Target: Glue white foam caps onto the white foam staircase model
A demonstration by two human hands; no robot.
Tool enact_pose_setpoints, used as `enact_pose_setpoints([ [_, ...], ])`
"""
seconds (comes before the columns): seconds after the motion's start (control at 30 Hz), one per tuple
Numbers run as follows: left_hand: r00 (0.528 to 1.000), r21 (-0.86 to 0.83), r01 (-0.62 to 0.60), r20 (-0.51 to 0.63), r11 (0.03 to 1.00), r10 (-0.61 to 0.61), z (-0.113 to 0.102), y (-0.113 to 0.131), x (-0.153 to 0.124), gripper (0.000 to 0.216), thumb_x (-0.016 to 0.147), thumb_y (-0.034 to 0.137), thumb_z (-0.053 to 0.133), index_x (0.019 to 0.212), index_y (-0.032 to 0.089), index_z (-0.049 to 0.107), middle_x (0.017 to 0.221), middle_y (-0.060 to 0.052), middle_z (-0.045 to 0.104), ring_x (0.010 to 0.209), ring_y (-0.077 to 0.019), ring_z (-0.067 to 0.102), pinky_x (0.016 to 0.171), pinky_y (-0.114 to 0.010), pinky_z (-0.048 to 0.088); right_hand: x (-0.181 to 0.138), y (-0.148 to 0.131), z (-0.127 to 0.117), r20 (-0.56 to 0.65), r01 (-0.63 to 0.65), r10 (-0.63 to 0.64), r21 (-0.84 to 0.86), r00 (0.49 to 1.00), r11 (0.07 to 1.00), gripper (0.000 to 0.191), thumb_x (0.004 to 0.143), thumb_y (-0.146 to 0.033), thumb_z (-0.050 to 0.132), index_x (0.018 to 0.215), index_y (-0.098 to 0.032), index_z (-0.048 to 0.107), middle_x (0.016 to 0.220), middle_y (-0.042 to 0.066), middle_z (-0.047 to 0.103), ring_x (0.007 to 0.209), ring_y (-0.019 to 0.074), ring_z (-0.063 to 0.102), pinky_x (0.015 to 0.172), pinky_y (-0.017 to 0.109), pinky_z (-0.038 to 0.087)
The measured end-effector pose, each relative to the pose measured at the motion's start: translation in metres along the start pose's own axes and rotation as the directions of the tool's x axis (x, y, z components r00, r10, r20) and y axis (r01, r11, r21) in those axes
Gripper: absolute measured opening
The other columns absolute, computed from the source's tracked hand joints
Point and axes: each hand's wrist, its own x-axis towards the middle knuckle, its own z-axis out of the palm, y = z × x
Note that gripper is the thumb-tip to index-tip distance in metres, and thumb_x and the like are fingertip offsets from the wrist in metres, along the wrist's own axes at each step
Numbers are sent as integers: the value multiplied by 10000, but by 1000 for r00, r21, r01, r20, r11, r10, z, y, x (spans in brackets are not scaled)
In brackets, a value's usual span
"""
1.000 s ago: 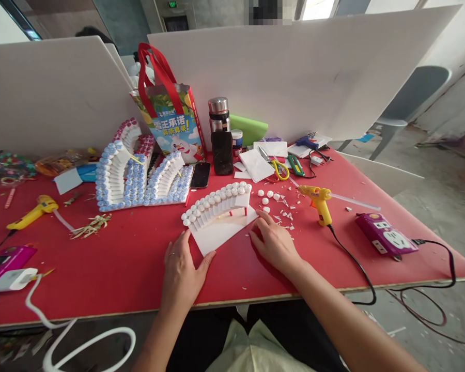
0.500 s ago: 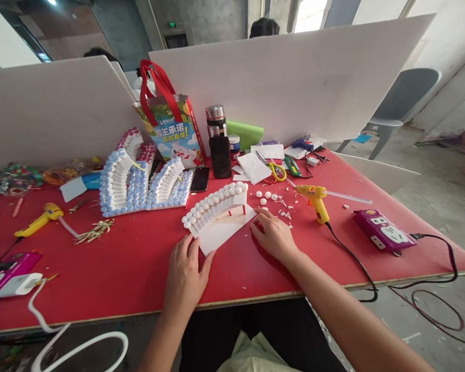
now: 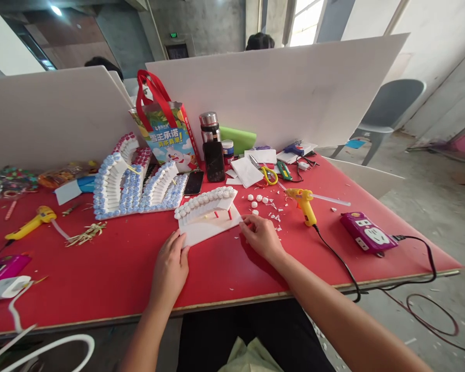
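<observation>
A white arched model (image 3: 207, 203) edged with round white pieces stands on its flat base (image 3: 201, 233) on the red table (image 3: 112, 279), between the person's hands, with red posts (image 3: 230, 214) under its right end. The left hand (image 3: 169, 268) holds the base's near-left corner, fingers and thumb close together; the right hand (image 3: 262, 237), fingers bent narrow, grips the right corner. Just beyond the right hand lie loose white pieces (image 3: 259, 198) and scraps, then a yellow glue gun (image 3: 305, 207) and a purple power strip (image 3: 366, 232). Behind the model are a phone (image 3: 194, 183), yellow-handled scissors (image 3: 270, 176) and a flask (image 3: 209, 121); to the left stand blue-and-white models (image 3: 130, 188) before a printed bag (image 3: 170, 138).
</observation>
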Motion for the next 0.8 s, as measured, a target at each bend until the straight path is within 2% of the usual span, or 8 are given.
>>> enact_pose_setpoints([
  [0.07, 1000, -27, 31, 7, 999, -31, 0, -2, 4, 404, 972, 372, 434, 1237, 146, 639, 1393, -195, 612, 1287, -343, 584, 1069, -511, 492, 2, 0, -1, 25, -78, 74, 201, 997, 977, 264, 887, -368, 568, 685, -201, 602, 786, 49, 749, 584, 156, 623, 611, 277, 465],
  [0.17, 998, -82, 66, 30, 994, -63, -1, -4, 6, 426, 958, 398, 454, 1261, 155, 629, 1416, -184, 600, 1306, -341, 572, 1086, -516, 477, 6, 3, -2, 74, -218, 208, 466, 975, 858, 240, 854, -416, 611, 773, -191, 627, 648, 35, 708, 531, 165, 624, 541, 273, 476],
  [0.3, 993, -136, 110, 52, 985, -104, -3, -3, 6, 424, 951, 391, 452, 1264, 166, 628, 1439, -174, 587, 1332, -330, 555, 1107, -515, 458, 9, 6, -1, 164, -309, 267, 638, 950, 706, 212, 752, -344, 708, 832, -177, 605, 664, 33, 716, 560, 159, 654, 555, 269, 523],
  [0.43, 986, -195, 157, 78, 968, -145, -6, -2, 6, 414, 934, 376, 478, 1274, 193, 628, 1453, -145, 585, 1352, -315, 544, 1113, -493, 457, 9, 4, -2, 203, -330, 266, 700, 942, 634, 230, 713, -279, 727, 870, -168, 600, 589, -8, 667, 539, 133, 632, 543, 243, 528],
  [0.57, 976, -294, 206, 136, 933, -173, -6, -4, 12, 406, 910, 351, 510, 1268, 207, 638, 1469, -122, 576, 1383, -298, 516, 1141, -478, 427, 6, -1, -6, 263, -363, 251, 701, 932, 614, 280, 728, -302, 736, 927, -150, 610, 504, -35, 617, 432, 96, 536, 430, 193, 442],
  [0.7, 956, -406, 276, 210, 871, -205, -1, -12, 28, 384, 883, 329, 531, 1228, 223, 662, 1464, -99, 584, 1375, -291, 522, 1146, -478, 414, 3, -2, -9, 388, -411, 183, 655, 903, 634, 265, 748, -368, 754, 758, -158, 592, 437, -40, 560, 351, 77, 464, 344, 174, 353],
  [0.8, 952, -456, 285, 238, 843, -193, 4, -16, 48, 381, 853, 311, 556, 1202, 212, 675, 1433, -105, 610, 1348, -293, 544, 1155, -484, 394, 2, -2, -10, 429, -450, 194, 648, 882, 614, 301, 736, -369, 771, 691, -171, 549, 523, -17, 612, 367, 98, 536, 323, 188, 389],
])
